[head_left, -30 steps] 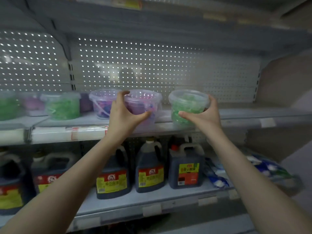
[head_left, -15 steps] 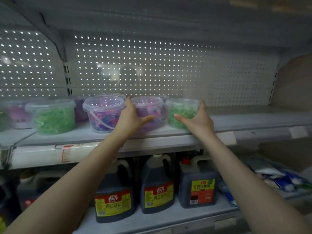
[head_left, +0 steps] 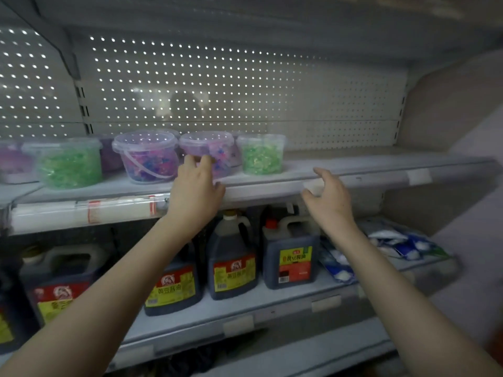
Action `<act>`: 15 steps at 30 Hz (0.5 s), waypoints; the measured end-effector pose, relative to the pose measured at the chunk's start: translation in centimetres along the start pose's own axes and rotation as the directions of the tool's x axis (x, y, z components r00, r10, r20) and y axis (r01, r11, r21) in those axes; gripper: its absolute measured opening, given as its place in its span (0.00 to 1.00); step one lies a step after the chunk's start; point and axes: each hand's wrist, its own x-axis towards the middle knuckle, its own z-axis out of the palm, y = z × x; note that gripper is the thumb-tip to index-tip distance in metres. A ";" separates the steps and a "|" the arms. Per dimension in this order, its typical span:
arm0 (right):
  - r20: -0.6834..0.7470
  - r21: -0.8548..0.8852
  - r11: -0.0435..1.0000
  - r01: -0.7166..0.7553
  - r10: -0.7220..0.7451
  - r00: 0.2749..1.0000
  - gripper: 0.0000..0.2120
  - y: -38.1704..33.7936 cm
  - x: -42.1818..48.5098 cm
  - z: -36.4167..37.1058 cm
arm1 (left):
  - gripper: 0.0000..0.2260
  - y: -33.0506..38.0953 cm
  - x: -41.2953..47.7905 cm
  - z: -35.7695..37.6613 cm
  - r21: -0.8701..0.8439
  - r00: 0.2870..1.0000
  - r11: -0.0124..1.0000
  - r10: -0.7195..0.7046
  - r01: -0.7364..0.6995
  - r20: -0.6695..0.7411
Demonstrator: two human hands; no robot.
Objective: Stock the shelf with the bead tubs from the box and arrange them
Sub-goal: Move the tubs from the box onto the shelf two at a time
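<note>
My left fingers [head_left: 190, 162] are touching the front of the purple tub [head_left: 208, 149], bent a little and spread against its wall. I cannot tell if they are gripping or only pushing. My left hand [head_left: 194, 186] is reaching over the near edge of the shelf [head_left: 353, 161]. My right hand [head_left: 330, 195] is hanging loose in front of that edge, fingers curled and apart, holding nothing.

The green tub [head_left: 260, 155] is sitting on the shelf just to the right of the purple one, up and to the left of my right hand, and I am not touching it. Another purple tub [head_left: 145, 156] is standing just to the left of my left fingers, and a big green tub [head_left: 69, 164] is farther left.

I am guessing these tubs are light. The plastic looks thin, smooth and a bit slippery, and the beads inside may shift. I think the best hold is around the sides, under the lid rim, with fingers on one side and thumb on the other.
</note>
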 end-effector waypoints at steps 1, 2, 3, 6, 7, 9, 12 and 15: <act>0.004 -0.057 0.998 0.005 -0.005 1.000 0.24 1.0 -1.2 -0.5 | 0.20 0.6 -1.0 0.3 0.045 0.999 0.998 0.046 -0.045 -0.010; 0.017 -0.117 0.993 0.005 -0.003 1.000 0.24 2.2 -2.4 -1.0 | 0.20 1.2 -2.0 0.8 0.071 0.996 0.994 0.089 -0.088 -0.005; 0.036 -0.180 0.984 0.001 0.005 0.999 0.24 3.4 -3.7 -1.6 | 0.20 1.9 -3.1 1.3 0.081 0.993 0.989 0.121 -0.122 0.012; 0.087 -0.337 0.941 -0.008 0.039 0.995 0.24 7.4 -7.8 -3.1 | 0.18 3.8 -6.2 3.5 0.082 0.981 0.982 0.164 -0.173 0.101; 0.104 -0.376 0.926 -0.019 0.063 0.993 0.23 8.7 -9.2 -3.6 | 0.18 4.5 -7.3 4.3 0.078 0.975 0.980 0.174 -0.186 0.140; 0.137 -0.431 0.901 -0.047 0.117 0.984 0.23 11.2 -12.1 -4.7 | 0.17 5.6 -9.5 6.2 0.070 0.957 0.974 0.194 -0.213 0.217; 0.172 -0.502 0.862 -0.078 0.188 0.967 0.24 14.9 -16.7 -6.3 | 0.16 7.2 -13.0 9.3 0.051 0.922 0.965 0.228 -0.257 0.314; 0.201 -0.561 0.821 -0.108 0.261 0.944 0.24 18.2 -21.1 -7.8 | 0.16 8.9 -16.2 12.3 0.025 0.875 0.957 0.254 -0.290 0.413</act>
